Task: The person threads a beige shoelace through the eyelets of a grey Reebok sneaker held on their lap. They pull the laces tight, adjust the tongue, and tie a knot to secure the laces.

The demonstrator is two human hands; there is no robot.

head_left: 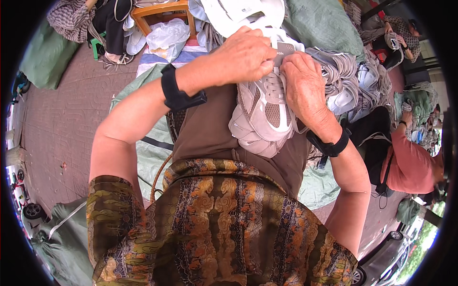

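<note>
A grey-beige sneaker upper (pixel 276 112) with mesh panels and pale laces (pixel 274 89) lies over my lap, toe toward me. More uppers (pixel 257 143) are layered beneath it. My left hand (pixel 247 56) is closed above the lacing, beside the tongue (pixel 286 49); what its fingers pinch is hidden. The right side of the upper is in the grip of my right hand (pixel 305 81), its fingers curled at the tongue and lace edge. Both wrists wear black bands.
Bundled grey uppers (pixel 341 71) are heaped to the right. White pieces (pixel 243 12) and a green sack (pixel 324 28) lie ahead. A wooden stool (pixel 162 9) stands far left, by a plastic bag (pixel 167 35). A person in a pink top (pixel 410 162) sits at right; others work farther off.
</note>
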